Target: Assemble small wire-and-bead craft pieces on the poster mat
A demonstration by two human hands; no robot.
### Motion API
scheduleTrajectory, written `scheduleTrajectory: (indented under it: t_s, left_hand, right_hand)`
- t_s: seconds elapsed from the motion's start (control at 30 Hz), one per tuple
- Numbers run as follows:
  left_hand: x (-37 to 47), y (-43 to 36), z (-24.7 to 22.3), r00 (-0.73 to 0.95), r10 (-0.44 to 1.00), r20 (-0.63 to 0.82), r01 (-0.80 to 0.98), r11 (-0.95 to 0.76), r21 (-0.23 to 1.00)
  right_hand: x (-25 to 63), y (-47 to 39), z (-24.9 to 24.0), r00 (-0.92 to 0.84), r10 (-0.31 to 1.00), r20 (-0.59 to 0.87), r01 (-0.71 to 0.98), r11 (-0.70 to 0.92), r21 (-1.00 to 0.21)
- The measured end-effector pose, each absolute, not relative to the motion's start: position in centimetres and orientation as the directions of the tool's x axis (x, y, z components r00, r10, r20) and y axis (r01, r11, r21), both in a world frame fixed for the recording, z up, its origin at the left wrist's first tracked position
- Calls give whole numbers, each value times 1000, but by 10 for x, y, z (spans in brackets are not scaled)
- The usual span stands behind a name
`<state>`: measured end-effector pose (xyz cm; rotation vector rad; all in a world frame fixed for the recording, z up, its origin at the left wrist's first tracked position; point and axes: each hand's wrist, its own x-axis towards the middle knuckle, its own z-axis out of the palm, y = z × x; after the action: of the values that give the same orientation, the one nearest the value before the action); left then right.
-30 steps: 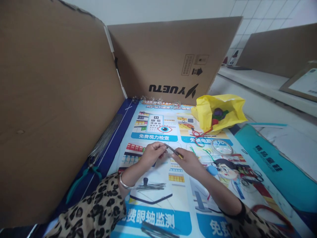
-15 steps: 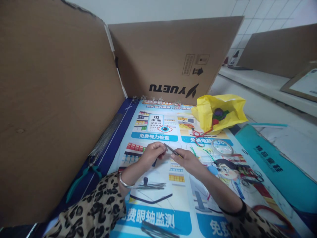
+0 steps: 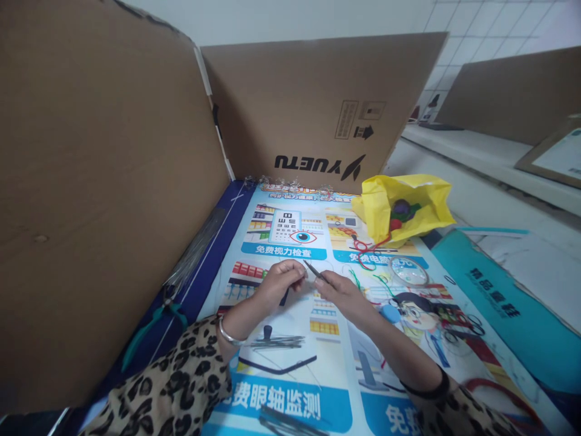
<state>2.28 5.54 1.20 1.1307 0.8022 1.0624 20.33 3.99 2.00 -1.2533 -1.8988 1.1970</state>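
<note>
Over the middle of the printed mat, my left hand (image 3: 285, 281) is closed in a pinch near its thumb and forefinger; what it grips is too small to make out. My right hand (image 3: 340, 293) grips a slim dark pointed tool (image 3: 313, 269), with its tip directed up and left, close beside the left fingertips but apart from them. Below the left hand lies a bundle of thin dark wires (image 3: 279, 343) on the mat. Another dark wire bundle (image 3: 290, 421) sits at the near edge.
Teal-handled pliers (image 3: 157, 321) and long thin wires (image 3: 195, 248) lie at left beside a tall cardboard panel (image 3: 91, 181). A yellow bag (image 3: 376, 212) holding coloured balls stands at back right. In front of it is a round clear dish (image 3: 408, 270). A red ring (image 3: 503, 387) lies near right.
The dark tool's tip has shifted slightly up and away from the left fingertips, leaving a small gap. The left hand has hardly moved.
</note>
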Motion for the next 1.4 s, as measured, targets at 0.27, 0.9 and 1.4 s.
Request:
scheduleTrajectory:
  t_s: [0.27,0.9,1.4]
  left_hand:
    - [25,54,13,320,946,-47,-313,152,937]
    - [26,53,14,384,916,-118,-387,275,880]
    - [29,49,21,218,976,3,-51,9,999]
  right_hand:
    - [201,37,17,-398,917,0,414,180,-893]
    - [193,35,15,-364,929,71,497,258,-828]
    - [194,33,18,-340,938,69,525,250,-814]
